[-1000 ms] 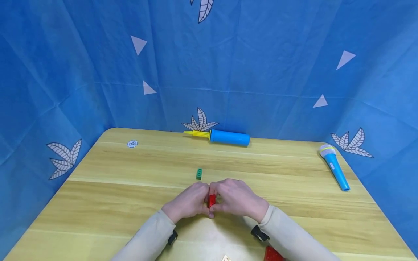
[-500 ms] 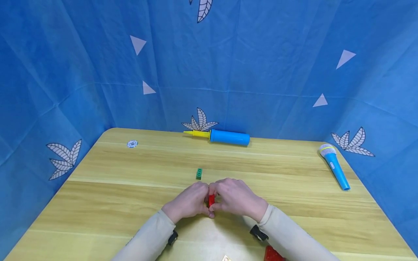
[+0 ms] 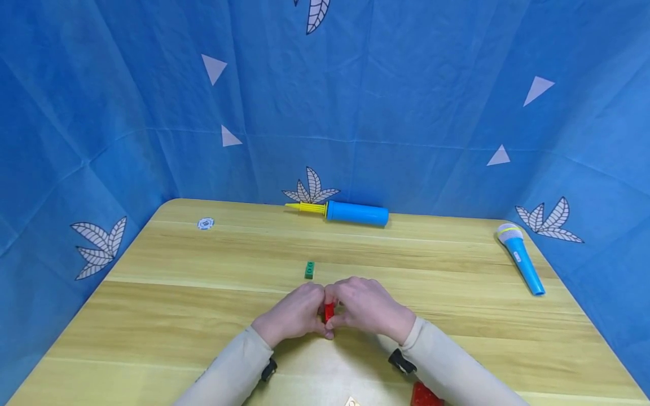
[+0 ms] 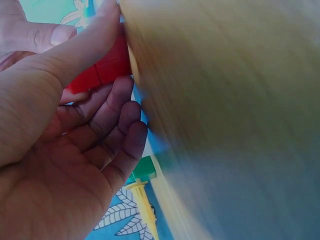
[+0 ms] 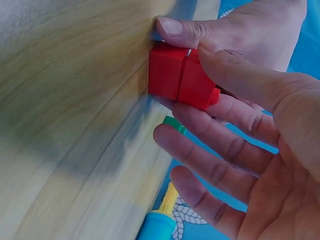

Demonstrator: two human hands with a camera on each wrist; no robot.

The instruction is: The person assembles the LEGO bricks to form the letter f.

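Pinching 2 stacked red bricks (image 5: 172, 73) between thumb and fingers of left hand (image 3: 294, 314) and right hand (image 3: 368, 307), apply force evenly across the seam (image 5: 183, 75); avoid tilting.

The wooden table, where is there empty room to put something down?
There's bare wood on the left, between the round chip and the left grip, and on the right, between the right grip and the blue microphone. It's crowded in the middle, where both grips hold the red blocks, with the green block just beyond.
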